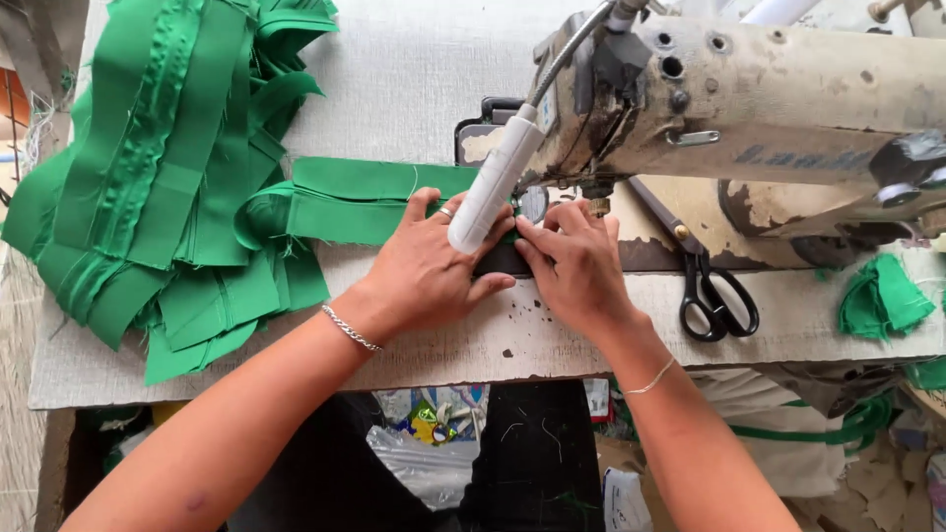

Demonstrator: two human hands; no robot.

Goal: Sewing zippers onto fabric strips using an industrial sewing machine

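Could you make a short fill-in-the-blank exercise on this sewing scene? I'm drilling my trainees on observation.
1. Both hands press a strip of ___ fabric flat beside the sewing machine.
2. The black ___ lie on the table, to the right of the right hand.
3. A ring shows on the ___ hand.

Missing words: green; scissors; left

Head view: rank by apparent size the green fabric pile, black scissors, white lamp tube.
1. green fabric pile, by far largest.
2. black scissors and white lamp tube look alike in size; the tube is raised nearer the camera, so unranked.
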